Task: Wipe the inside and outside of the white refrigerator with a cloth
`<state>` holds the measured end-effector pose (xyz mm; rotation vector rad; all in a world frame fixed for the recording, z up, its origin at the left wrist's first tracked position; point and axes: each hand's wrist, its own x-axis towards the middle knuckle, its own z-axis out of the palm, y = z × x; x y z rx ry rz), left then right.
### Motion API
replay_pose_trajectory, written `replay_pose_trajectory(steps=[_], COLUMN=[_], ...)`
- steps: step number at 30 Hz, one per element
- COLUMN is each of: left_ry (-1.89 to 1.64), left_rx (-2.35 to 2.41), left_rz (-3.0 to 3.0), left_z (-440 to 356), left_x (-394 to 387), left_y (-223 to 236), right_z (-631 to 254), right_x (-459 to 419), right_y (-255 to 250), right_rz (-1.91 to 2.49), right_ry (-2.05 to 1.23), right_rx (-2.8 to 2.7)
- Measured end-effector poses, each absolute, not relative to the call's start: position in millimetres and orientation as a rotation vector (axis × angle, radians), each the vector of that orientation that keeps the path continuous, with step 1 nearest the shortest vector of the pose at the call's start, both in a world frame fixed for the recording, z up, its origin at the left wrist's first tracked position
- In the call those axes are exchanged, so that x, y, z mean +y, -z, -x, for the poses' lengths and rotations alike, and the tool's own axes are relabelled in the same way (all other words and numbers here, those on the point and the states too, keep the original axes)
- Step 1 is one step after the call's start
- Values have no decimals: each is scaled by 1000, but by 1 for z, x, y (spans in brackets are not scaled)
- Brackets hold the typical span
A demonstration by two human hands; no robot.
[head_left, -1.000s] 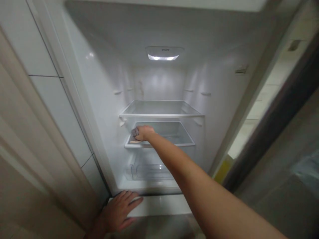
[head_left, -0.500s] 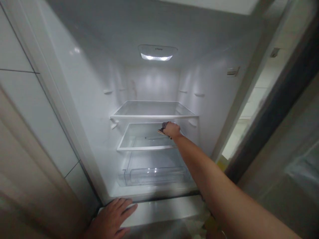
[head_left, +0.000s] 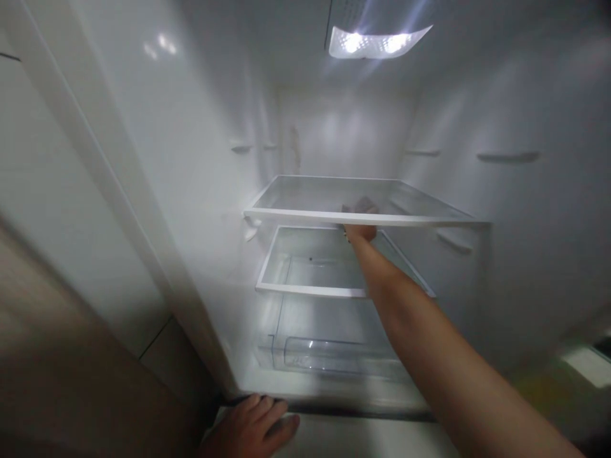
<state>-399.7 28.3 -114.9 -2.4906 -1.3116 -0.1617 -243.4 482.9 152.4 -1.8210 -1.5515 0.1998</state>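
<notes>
Greyish mauve and crumpled-looking, the cloth (head_left: 366, 205) shows dimly through the clear pane of the upper shelf (head_left: 305, 214), its outline blurred by the glass. One paler corner juts out toward the left; I can't make out any weave from here. It sits beneath that shelf, above the back part of the white-rimmed lower shelf (head_left: 310, 291), toward the right. The right hand (head_left: 361, 231) is closed around it, as far as I can see, since the shelf's front edge and the pane veil the fingers. Whether the cloth touches either pane, I can't tell. The left hand (head_left: 260, 423) holds nothing, its fingers loosely bent over the pale ledge (head_left: 344, 436) at the bottom. Below the shelves is a clear drawer (head_left: 334, 357), and overhead a bright lamp (head_left: 375, 44) lights the white interior.
</notes>
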Motion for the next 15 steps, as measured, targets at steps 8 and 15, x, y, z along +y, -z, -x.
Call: replay_pose_trajectory(steps=[8,15], left_ry=[137,193], left_rx=[-1361,-1524], left_rz=[2547,2584], left_z=[397,397], left_x=[27,25], left_y=[123,132], right_z=[309,361], right_x=[467,425], right_y=[-147,-161], right_rz=[1446,1116], right_ry=[-131,-117], right_rx=[-1720,-2424])
